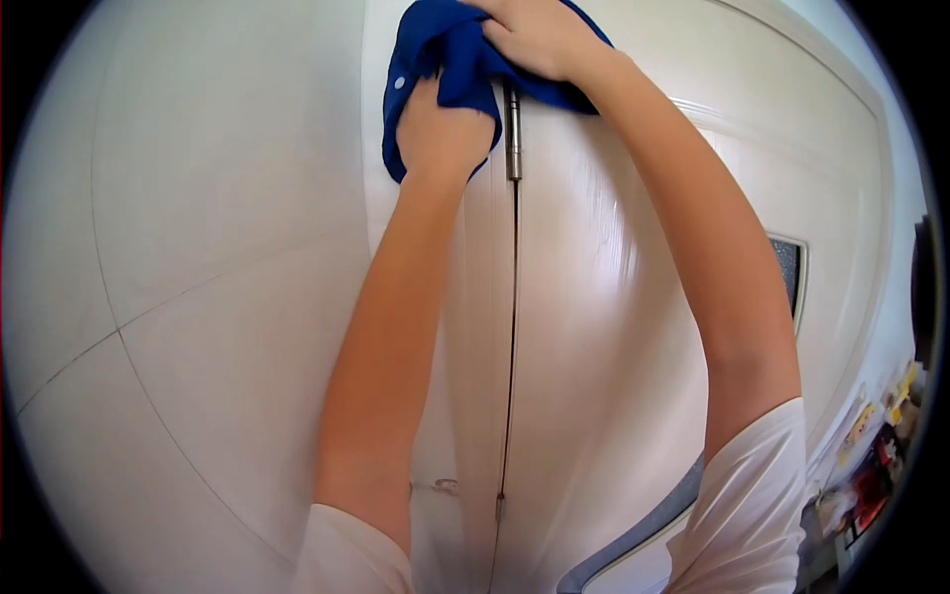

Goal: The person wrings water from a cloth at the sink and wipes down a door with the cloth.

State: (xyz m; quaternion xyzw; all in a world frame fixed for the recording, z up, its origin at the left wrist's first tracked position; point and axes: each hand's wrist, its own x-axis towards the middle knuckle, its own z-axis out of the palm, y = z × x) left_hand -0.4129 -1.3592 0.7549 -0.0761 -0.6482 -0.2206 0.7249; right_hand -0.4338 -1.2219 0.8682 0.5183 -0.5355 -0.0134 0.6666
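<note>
A bunched blue cloth (460, 59) with a small white round spot lies against the door frame and the cream door (614, 247), at the top of the view. My left hand (440, 134) grips it from below, its fingers hidden in the folds. My right hand (544, 35) presses on the cloth's upper right part, fingers bent into it and partly cut off by the top edge. Just beneath the cloth a metal hinge (514, 139) shows in the gap between door and frame.
To the left is a pale tiled wall (218, 198) with dark joint lines. A lower hinge (501, 507) sits further down the gap. The door has a small dark glass pane (789, 272) at right. Colourful items (871, 475) stand blurred at the far right.
</note>
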